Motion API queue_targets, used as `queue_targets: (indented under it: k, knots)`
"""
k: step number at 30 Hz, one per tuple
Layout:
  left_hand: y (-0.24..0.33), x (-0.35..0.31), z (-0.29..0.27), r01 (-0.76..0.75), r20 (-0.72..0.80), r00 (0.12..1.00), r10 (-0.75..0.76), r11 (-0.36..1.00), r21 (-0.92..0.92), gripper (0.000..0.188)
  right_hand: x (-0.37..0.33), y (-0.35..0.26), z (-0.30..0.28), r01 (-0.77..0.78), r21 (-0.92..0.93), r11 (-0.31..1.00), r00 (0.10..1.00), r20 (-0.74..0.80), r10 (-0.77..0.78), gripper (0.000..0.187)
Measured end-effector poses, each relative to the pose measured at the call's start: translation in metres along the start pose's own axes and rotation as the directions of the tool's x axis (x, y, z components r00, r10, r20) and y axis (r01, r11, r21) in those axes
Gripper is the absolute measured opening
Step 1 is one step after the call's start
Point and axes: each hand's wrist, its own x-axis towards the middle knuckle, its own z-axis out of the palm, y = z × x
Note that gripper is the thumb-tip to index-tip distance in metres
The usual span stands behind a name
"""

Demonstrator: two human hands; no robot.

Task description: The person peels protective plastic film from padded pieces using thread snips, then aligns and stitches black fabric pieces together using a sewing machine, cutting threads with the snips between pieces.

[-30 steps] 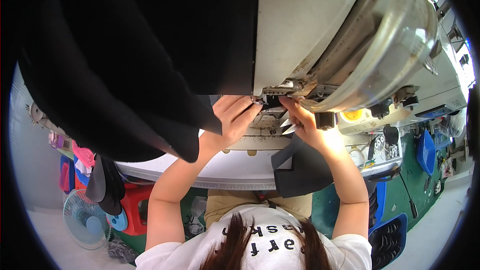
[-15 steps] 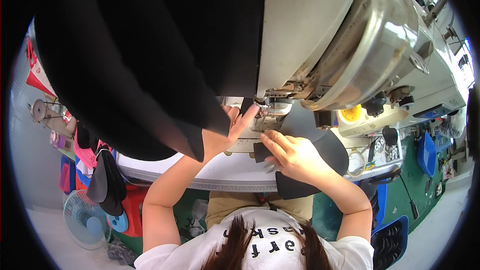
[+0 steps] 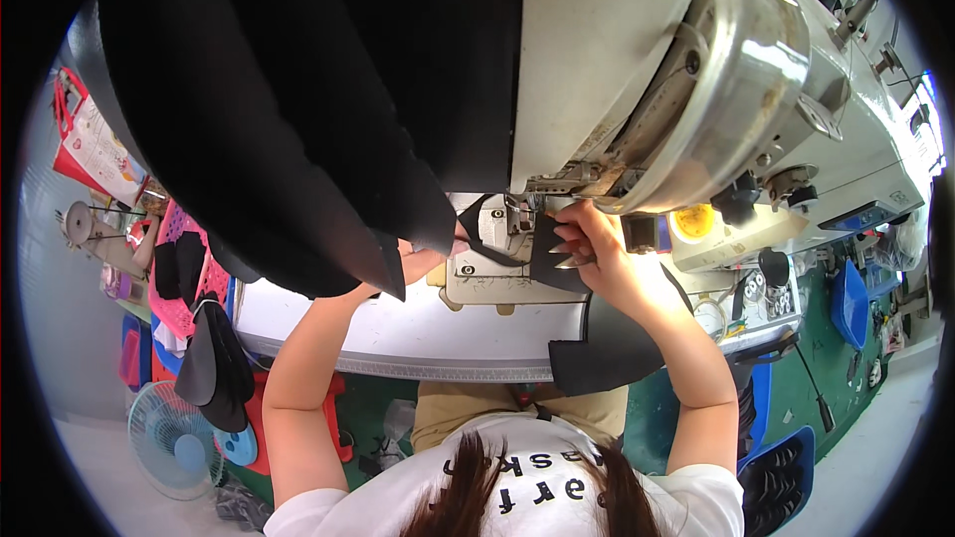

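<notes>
My right hand (image 3: 599, 251), fingers curled in and thumb against them, grips the edge of a small black fabric piece (image 3: 553, 261) just right of the sewing machine's presser foot (image 3: 519, 217). Left of the foot, a narrow black curved piece (image 3: 489, 245) lies across the metal needle plate (image 3: 482, 288). Next to that piece is my left hand (image 3: 426, 261), its fingers mostly covered by large black sheets (image 3: 328, 139) hanging in front. A larger black cut piece (image 3: 622, 338) rests at the table's front edge, below my right wrist.
The machine head (image 3: 617, 60) looms over the upper right. On the white table (image 3: 398, 338) at right lies a tray of small parts (image 3: 766, 293). A pink basket (image 3: 189, 259) and hanging black pieces (image 3: 214, 368) stand left. Below are a fan (image 3: 177, 443) and a blue bin (image 3: 781, 482).
My right hand has moved up to the presser foot with the small black piece. My left hand has drawn back leftward from the needle, behind the hanging sheets. The narrow curved piece now shows.
</notes>
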Motion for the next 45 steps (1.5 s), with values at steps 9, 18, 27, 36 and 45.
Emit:
queue_targets:
  k: [9,18,27,36,45]
  knots:
    - [0.007,0.043,0.032,0.503,0.158,0.862,-0.482,0.771,-0.39,0.035,-0.013,0.008,0.011,0.156,-0.391,0.907,0.977,-0.076,-0.201,0.053]
    - [0.009,0.043,0.028,0.525,0.094,0.848,-0.521,0.806,-0.273,0.051,-0.025,0.03,0.012,0.372,-0.647,0.665,0.846,-0.06,-0.531,0.047]
    - [0.016,0.042,0.033,0.31,-0.163,0.908,-0.385,0.881,-0.357,0.034,-0.027,0.029,0.02,0.335,-0.53,0.779,0.875,-0.131,-0.466,0.053]
    - [0.012,0.043,0.027,0.565,0.184,0.822,-0.539,0.73,-0.385,0.04,-0.022,0.022,0.012,0.405,-0.547,0.733,0.828,-0.12,-0.547,0.047]
    - [0.0,0.045,0.034,0.566,0.251,0.824,-0.507,0.723,-0.397,0.035,-0.023,0.03,0.006,0.449,-0.476,0.756,0.814,-0.13,-0.566,0.029]
